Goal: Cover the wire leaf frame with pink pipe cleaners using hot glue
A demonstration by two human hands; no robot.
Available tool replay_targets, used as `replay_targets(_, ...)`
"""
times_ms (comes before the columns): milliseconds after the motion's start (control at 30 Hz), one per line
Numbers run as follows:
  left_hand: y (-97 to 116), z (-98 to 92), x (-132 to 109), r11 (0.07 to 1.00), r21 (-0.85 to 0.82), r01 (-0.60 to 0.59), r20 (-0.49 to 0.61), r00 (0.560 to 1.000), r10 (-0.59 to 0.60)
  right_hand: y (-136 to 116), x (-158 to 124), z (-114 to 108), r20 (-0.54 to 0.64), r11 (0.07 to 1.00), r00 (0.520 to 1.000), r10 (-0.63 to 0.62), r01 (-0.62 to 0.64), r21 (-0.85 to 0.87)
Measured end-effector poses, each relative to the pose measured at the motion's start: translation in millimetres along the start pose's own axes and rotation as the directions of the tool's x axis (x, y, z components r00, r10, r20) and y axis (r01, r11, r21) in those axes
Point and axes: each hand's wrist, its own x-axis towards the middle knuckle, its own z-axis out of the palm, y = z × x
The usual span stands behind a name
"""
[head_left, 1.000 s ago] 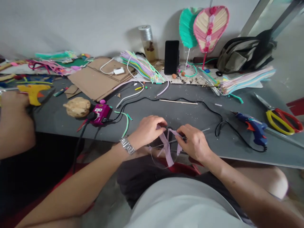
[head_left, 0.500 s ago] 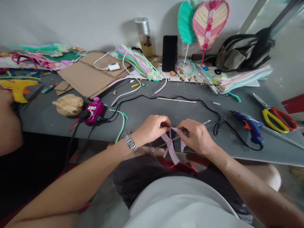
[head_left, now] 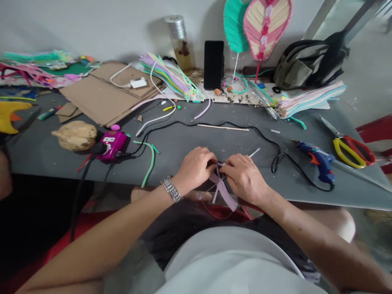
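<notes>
At the near edge of the grey table (head_left: 214, 139) my two hands meet over a lilac pipe cleaner (head_left: 225, 194). My left hand (head_left: 196, 167), with a metal watch (head_left: 171, 188) on its wrist, pinches the pipe cleaner's upper end. My right hand (head_left: 245, 177) pinches the same piece from the right, fingers closed. Loose lilac ends hang down below the hands toward my lap. A thin metal wire (head_left: 254, 153) pokes out past my right hand onto the table.
A blue glue gun (head_left: 318, 159) with a black cord lies to the right, scissors (head_left: 352, 149) beyond it. A purple power plug (head_left: 112, 145), a green pipe cleaner (head_left: 150, 161), cardboard (head_left: 101, 96), pipe-cleaner bundles (head_left: 171, 75), a phone (head_left: 213, 64) and a bag (head_left: 306, 65) fill the rest. Another person's arm (head_left: 4, 173) is at the left edge.
My hands have drawn closer together on the lilac pipe cleaner, and its hanging ends have bunched up. The view has shifted, so the person at the left has slid mostly out of frame.
</notes>
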Motion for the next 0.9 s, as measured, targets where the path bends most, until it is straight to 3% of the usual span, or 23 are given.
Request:
replay_targets(400, 0.4, 3.9, -7.8, 1.0, 0.01, -0.026, -0.045, 0.999, 0.027, -0.3, 7.0, -5.9, 0.071, 0.995, 0.995, -0.076, 0.08, -0.066)
replay_targets(500, 3.1, 4.2, -8.3, 0.999, 0.037, -0.008, -0.048, 0.999, 0.009, -0.1, 8.0, -7.7, 0.091, 0.999, 0.996, -0.016, 0.02, -0.045)
replay_targets(700, 9.2, 0.6, -9.1, 0.998, 0.065, 0.024, -0.015, 1.0, -0.024, -15.3, 18.0, -4.9, 0.131, 0.972, 0.964, 0.233, -0.228, -0.056)
replay_targets(900, 10.7, 0.2, -8.6, 0.995, 0.093, 0.02, 0.003, 1.0, -0.021, -22.1, 24.0, -8.3, 0.183, 0.955, 0.939, 0.292, -0.276, -0.106)
